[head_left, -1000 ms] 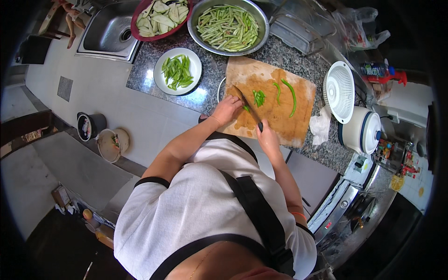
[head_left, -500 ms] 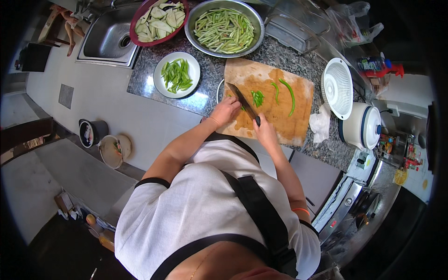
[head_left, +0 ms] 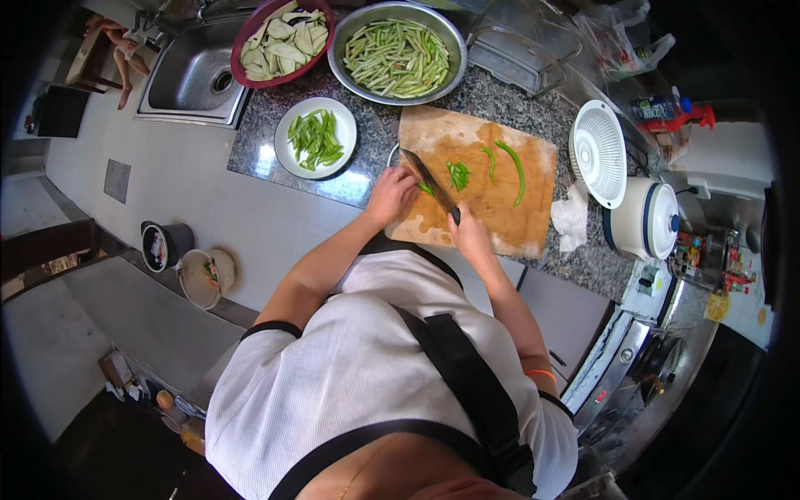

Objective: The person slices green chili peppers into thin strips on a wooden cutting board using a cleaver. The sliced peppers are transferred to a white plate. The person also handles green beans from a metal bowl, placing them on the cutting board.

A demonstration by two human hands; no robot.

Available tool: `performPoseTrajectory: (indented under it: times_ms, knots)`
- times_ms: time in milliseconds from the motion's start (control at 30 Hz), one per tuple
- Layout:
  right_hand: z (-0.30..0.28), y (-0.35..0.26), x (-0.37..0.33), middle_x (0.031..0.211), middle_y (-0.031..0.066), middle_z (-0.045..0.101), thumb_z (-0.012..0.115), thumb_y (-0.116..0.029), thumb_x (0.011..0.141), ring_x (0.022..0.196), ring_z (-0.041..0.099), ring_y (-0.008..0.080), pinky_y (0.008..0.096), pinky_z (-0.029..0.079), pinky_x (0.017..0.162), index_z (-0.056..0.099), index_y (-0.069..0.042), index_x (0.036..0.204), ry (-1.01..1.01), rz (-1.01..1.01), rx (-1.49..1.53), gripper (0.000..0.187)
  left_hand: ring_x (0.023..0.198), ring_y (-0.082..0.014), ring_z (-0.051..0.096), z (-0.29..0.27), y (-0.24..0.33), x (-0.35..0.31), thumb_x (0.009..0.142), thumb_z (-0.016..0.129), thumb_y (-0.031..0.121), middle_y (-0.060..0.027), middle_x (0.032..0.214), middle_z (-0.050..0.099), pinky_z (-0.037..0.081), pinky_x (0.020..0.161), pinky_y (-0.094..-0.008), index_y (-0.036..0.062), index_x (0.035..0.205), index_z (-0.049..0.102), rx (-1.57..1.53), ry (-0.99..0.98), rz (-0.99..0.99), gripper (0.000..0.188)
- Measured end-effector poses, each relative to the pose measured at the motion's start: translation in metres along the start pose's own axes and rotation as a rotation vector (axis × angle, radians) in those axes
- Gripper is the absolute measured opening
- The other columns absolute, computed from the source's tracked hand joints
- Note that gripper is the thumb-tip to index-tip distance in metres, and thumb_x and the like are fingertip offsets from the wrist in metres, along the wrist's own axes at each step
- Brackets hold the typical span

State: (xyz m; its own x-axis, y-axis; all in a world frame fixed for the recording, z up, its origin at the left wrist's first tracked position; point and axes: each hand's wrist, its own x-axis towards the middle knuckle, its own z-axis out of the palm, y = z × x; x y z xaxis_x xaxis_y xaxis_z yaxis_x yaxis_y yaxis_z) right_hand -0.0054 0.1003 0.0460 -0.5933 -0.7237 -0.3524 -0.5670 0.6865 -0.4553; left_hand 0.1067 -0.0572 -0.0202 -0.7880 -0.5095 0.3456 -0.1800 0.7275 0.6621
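Note:
My right hand (head_left: 472, 233) is closed round the black handle of a kitchen knife (head_left: 430, 178), whose blade slants up and left over the wooden cutting board (head_left: 525, 229). Just left of the blade, the fingers of my left hand (head_left: 390, 197) are bent at the board's left edge, pinching a green chili pepper (head_left: 425, 188). Most of that pepper is hidden by fingers and blade. To the right of the knife lies a small pile of cut pepper slices (head_left: 457, 174). Beyond it rest a short thin pepper (head_left: 489, 165) and a long curved pepper (head_left: 517, 171).
A white plate of cut green peppers (head_left: 352, 137) stands left of the board. Behind are a metal bowl of cut green beans (head_left: 460, 75) and a red bowl of sliced eggplant (head_left: 236, 62). At right stand a white colander (head_left: 598, 154), crumpled cloth (head_left: 570, 220) and a white cooker (head_left: 642, 218).
My left hand has shifted slightly left from the blade, so more of the green pepper shows. The knife has barely moved, still held in my right hand.

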Motion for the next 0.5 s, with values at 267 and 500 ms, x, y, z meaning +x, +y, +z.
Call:
performPoseTrajectory:
  times_ms: [267,500]
  knots:
    - [-0.018,-0.005,-0.013,0.071,0.0270,0.057,0.049,-0.023,0.084,0.071,0.055,0.0455,0.0532,0.043,0.061,0.044,-0.004,0.093,-0.025,0.035,0.023,0.022,0.084,-0.0259,0.053,0.011,-0.002,0.010,0.075,0.059,0.010,-0.0070,0.086,0.054,0.045,0.072,-0.0337,0.0067,0.083,0.059,-0.009,-0.138,0.019,0.009]
    - [0.005,-0.005,0.002,0.072,0.0276,0.058,0.048,-0.025,0.084,0.072,0.056,0.0452,0.0534,0.043,0.062,0.045,-0.005,0.096,0.007,0.079,-0.012,0.024,0.080,-0.0262,0.053,0.009,-0.005,0.012,0.076,0.058,0.010,-0.0074,0.082,0.052,0.045,0.070,-0.0346,0.0067,0.083,0.058,-0.024,-0.192,0.046,0.008]
